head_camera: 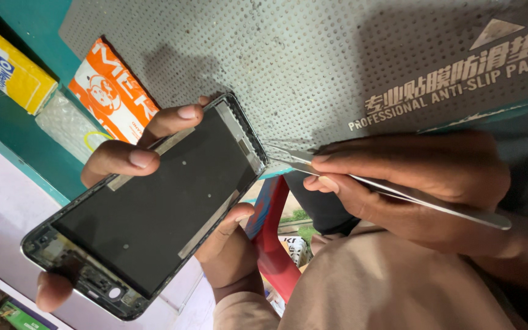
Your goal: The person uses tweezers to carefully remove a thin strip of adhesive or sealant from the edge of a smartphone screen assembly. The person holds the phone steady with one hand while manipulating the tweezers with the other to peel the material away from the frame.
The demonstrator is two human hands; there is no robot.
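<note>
Grey perforated mat (313,55) at top; left hand (154,183) grips opened phone frame (148,201), right hand (410,177) pinches tweezers (398,192) at its upper-right corner, mid-probe; steadiness needed.

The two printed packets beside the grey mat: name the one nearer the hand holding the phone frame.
The orange packet, right behind the left hand's fingers; the yellow packet lies farther off at the picture's edge.

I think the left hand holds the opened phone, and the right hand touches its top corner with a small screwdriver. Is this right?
Not quite. In the head view, the tool in the right hand is metal tweezers, not a screwdriver. The rest stands: the left hand holds the opened phone, and the tweezer tips reach its top corner.
</note>
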